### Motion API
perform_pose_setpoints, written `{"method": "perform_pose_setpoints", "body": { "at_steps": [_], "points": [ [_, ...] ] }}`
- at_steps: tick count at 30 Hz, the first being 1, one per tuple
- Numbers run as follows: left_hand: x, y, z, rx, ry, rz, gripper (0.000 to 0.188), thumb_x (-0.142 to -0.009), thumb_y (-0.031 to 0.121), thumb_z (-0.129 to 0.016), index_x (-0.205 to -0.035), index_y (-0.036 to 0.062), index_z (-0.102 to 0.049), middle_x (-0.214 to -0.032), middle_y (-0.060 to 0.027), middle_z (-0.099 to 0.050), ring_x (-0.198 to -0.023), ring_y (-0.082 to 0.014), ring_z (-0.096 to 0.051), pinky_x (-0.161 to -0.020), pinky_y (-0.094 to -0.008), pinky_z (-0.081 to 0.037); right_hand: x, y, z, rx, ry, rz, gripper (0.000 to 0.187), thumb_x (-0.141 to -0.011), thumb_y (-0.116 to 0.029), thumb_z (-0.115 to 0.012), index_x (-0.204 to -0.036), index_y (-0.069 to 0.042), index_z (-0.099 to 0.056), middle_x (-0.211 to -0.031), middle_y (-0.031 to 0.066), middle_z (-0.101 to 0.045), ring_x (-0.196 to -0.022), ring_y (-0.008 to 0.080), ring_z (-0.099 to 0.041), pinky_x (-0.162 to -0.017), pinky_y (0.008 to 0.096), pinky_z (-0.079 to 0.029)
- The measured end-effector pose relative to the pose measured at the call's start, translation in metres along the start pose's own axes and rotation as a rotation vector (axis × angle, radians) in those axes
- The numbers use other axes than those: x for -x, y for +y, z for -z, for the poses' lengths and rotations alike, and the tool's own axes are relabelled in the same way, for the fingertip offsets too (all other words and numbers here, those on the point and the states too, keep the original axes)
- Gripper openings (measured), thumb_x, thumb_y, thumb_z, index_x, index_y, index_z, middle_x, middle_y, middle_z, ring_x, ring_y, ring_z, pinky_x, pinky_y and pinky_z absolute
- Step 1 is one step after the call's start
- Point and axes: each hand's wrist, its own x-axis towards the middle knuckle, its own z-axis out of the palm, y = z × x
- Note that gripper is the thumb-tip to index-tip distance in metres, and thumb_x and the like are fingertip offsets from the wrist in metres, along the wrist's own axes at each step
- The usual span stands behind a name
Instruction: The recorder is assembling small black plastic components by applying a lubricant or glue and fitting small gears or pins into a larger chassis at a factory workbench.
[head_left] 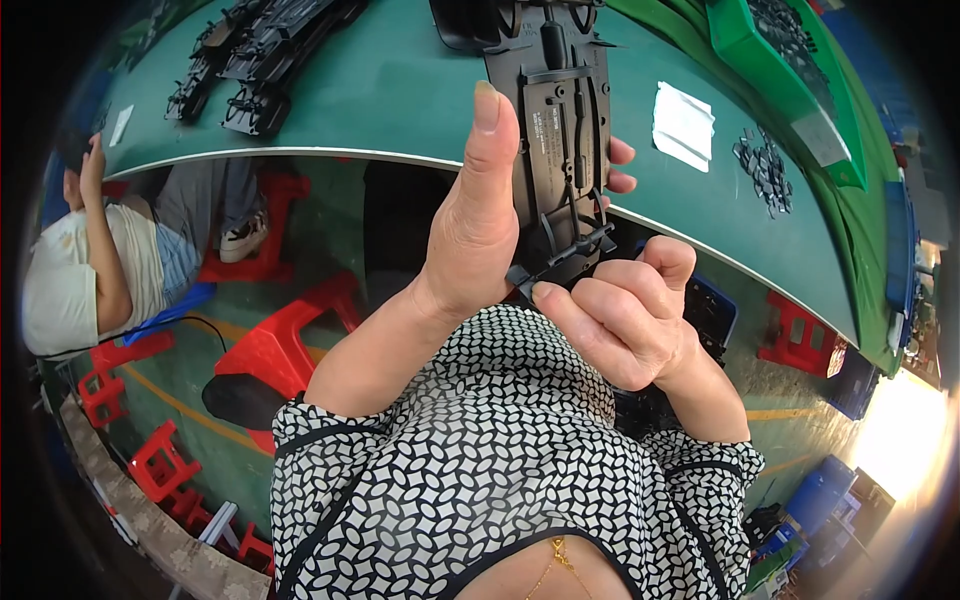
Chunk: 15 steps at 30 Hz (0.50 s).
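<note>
A black plastic model car chassis (548, 130) is held up in front of me, tilted, with its flat underside facing me. My left hand (475, 215) is wrapped round it: the thumb stands up along the left edge, and fingertips show past the right edge. At the chassis's lower end my right hand (625, 315) is closed, with its thumb and finger pressed at a small black part (522, 282) on the corner. Whether that part is fixed to the chassis I cannot tell. The far end of the chassis runs out of the picture.
On the green table (390, 100) lie more black chassis (270, 60) at the far left, a white paper (683, 125) and a pile of small black parts (765, 170) at the right. A green bin (790, 75) holds dark parts. Red stools (285, 340) and a seated person (110, 255) are at the left.
</note>
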Motion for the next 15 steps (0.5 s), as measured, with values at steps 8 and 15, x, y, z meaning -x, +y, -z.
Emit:
{"method": "perform_pose_setpoints", "body": {
  "at_steps": [8, 15],
  "points": [
    [0.001, 0.001, 0.006, -0.080, 0.031, -0.180, 0.103, -0.082, 0.083, -0.017, -0.128, -0.0042, -0.046, -0.121, -0.0196, -0.056, -0.106, -0.0283, -0.059, -0.093, -0.0390, -0.048, 0.006, -0.005, 0.005, -0.095, 0.045, -0.229, 0.038, -0.063, -0.007, -0.078, -0.099, -0.006, -0.067, -0.081, 0.0022, -0.053, -0.070, 0.0191, -0.050, -0.070, 0.0395, -0.037],
    [0.001, 0.002, 0.005, -0.139, 0.069, -0.406, 0.101, -0.081, 0.083, -0.023, -0.127, -0.0041, -0.044, -0.119, -0.0179, -0.057, -0.104, -0.0271, -0.059, -0.091, -0.0386, -0.046, 0.007, -0.029, 0.005, -0.971, -0.095, -1.181, 0.012, -0.087, -0.011, -0.064, -0.087, 0.001, -0.065, -0.078, 0.0079, -0.064, -0.072, 0.0181, -0.058, -0.067, 0.0303, -0.046]
  ]
}}
